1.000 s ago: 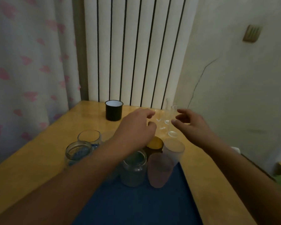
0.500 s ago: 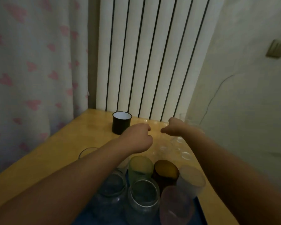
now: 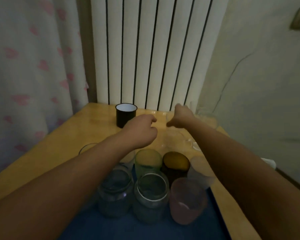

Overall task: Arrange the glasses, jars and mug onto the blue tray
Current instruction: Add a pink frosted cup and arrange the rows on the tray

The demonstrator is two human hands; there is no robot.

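- A good part of the work looks done: the flat blue tray (image 3: 111, 227) at the near end of the wooden table (image 3: 62, 146) already carries a huddle of vessels.
- On it stand two clear round glass jars (image 3: 115, 191) side by side, a frosted pink tumbler (image 3: 187, 201) just to their right, and behind them a pale green glass (image 3: 148, 161), a dark amber glass (image 3: 176, 163) and a frosted white cup (image 3: 200, 170), which sits at the tray's far right corner.
- Left to fetch, I judge: the black enamel mug with a white inside (image 3: 126, 115), standing alone near the radiator (image 3: 154, 52), well apart from the tray.
- Also left are several clear drinking glasses (image 3: 204, 116) on the bare table at the far right, and one clear glass (image 3: 87, 148) half hidden behind the left forearm.
- Both arms stretch forward over the tray toward that far end.
- The left hand (image 3: 142, 130) hangs just right of the mug, knuckles up, fingers curled under; nothing shows in it, though the underside is hidden.
- The right hand (image 3: 182, 116) is among the clear glasses, fingers bent downward; the glass is so transparent and the light so dim that I cannot tell whether it grips one.
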